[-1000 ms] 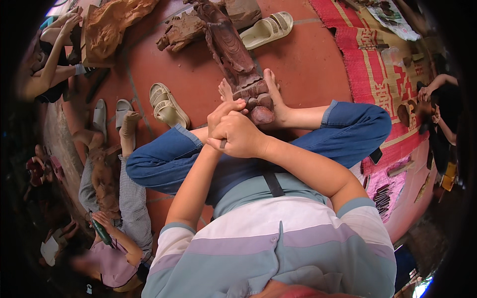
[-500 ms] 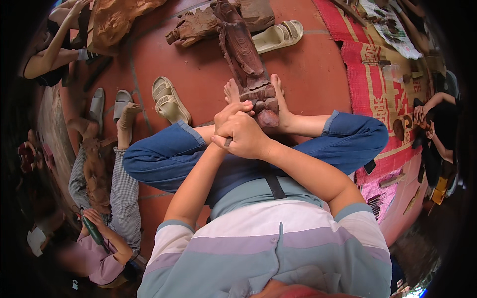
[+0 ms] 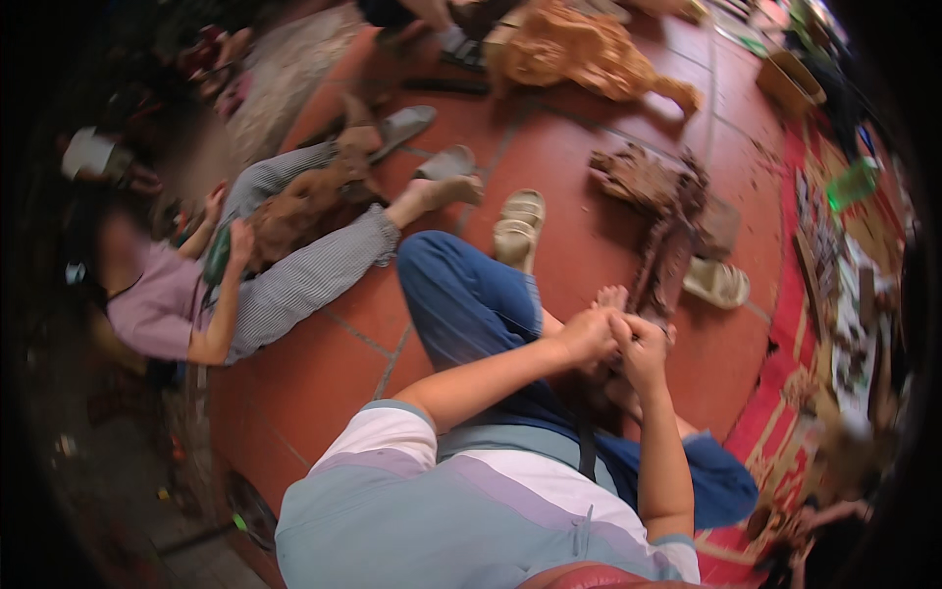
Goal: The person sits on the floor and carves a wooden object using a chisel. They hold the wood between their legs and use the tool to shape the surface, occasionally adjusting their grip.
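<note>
A dark reddish-brown carved wooden figure lies on the tiled floor between my bare feet, its near end partly hidden by my hands. My left hand is closed at this end, close against my right hand. The fingers of my right hand are curled into a fist, with a small dark spot showing at them. Motion blur and the overlap of the hands hide what they grip. Behind the figure, its far part rests near a rough piece of wood.
Cream sandals lie either side of the figure. At left, a seated person holds a green power tool by a brown carving. A large orange-brown carving stands far off. A red patterned mat runs along the right.
The view has swung left, bringing the seated person further in and shifting the figure right. My hands stay together near its base, with the left hand drawn back beside the right.
</note>
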`<state>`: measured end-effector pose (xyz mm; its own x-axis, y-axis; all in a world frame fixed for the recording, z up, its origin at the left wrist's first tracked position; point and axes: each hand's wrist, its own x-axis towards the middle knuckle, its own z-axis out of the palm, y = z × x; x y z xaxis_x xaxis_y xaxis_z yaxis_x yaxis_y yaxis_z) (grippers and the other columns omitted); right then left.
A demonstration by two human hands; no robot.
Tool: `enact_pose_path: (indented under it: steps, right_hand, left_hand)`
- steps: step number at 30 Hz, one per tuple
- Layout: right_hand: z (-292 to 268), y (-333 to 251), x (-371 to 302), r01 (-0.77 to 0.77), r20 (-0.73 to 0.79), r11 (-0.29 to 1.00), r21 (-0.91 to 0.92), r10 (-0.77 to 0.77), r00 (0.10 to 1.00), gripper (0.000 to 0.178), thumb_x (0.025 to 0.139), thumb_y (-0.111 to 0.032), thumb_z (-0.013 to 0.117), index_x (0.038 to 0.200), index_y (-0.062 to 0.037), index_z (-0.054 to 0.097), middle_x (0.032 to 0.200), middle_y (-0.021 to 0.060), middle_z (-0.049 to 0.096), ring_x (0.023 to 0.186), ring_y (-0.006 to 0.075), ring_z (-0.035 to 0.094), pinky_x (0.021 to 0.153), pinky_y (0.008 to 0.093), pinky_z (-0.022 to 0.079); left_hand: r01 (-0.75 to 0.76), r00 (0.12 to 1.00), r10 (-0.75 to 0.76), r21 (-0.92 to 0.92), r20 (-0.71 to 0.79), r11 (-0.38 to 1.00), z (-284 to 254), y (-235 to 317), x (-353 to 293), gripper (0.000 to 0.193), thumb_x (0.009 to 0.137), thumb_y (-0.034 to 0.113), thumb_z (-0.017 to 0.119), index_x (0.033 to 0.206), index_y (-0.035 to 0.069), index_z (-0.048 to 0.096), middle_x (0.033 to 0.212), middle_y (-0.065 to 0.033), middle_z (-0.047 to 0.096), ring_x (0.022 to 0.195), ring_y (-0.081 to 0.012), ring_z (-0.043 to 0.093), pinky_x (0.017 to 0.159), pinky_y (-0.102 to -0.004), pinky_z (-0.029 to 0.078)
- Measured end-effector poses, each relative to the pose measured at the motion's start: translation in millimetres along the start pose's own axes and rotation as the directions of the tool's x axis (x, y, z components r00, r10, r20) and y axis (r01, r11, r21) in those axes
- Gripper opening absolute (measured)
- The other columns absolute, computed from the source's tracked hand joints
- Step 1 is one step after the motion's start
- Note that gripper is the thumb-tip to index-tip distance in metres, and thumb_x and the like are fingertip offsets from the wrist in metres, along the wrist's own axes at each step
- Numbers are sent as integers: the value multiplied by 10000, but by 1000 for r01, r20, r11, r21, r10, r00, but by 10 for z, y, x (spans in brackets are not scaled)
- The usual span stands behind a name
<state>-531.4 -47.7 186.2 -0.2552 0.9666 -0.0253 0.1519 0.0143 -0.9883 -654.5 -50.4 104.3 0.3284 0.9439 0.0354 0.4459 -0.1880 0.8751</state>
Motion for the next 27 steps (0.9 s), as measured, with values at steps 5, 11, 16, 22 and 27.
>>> enact_pose_path:
  steps: [5, 11, 16, 22, 27]
  right_hand:
    - [-97, 256, 218, -167, 219, 981, 104, 141, 965, 196, 947, -176, 525, 851, -5, 541, 771, -22, 534, 724, 60, 466, 622, 222, 397]
    - [-1, 449, 589, 34, 234, 968, -250, 26, 972, 308, 996, -279, 441, 871, -22, 556, 727, -11, 508, 654, 70, 449, 576, 229, 368]
    - [-379, 549, 987, 203, 136, 829, -521, -155, 979, 298, 942, -262, 499, 963, 15, 608, 767, 84, 628, 691, 170, 563, 634, 305, 437]
    - [-1464, 1557, 1416, -168, -194, 780, -603, 60, 979, 376, 856, -338, 600, 948, 27, 606, 736, 117, 617, 660, 180, 569, 587, 336, 460]
    - [-1579, 1444, 901, -271, -329, 642, -718, 30, 944, 606, 775, -590, 607, 953, -10, 621, 908, 184, 664, 878, 374, 611, 774, 441, 453]
  left_hand:
    - [-260, 962, 233, 221, 140, 940, -178, 512, -562, 518, 651, 174, 723, 1134, 47, 585, 1230, -298, 482, 1136, -437, 493, 957, -452, 431]
    - [-34, 985, 14, 114, 170, 993, 824, -66, -567, 565, 776, 321, 664, 1223, 15, 504, 1160, -228, 549, 1067, -359, 552, 880, -393, 447]
    - [-81, 955, -41, 394, 293, 916, 949, -56, -417, 447, 858, 367, 569, 1215, 99, 541, 1144, -199, 568, 992, -335, 602, 814, -406, 458]
    - [-8, 961, -105, 402, 258, 915, 688, 372, -616, 715, 664, 279, 747, 1328, 246, 485, 1227, -299, 501, 1096, -410, 539, 952, -444, 388]
    - [158, 929, -177, 85, 326, 984, 471, 598, -713, 807, 667, 139, 727, 1403, 217, 405, 1111, -246, 605, 1067, -356, 577, 920, -385, 422]
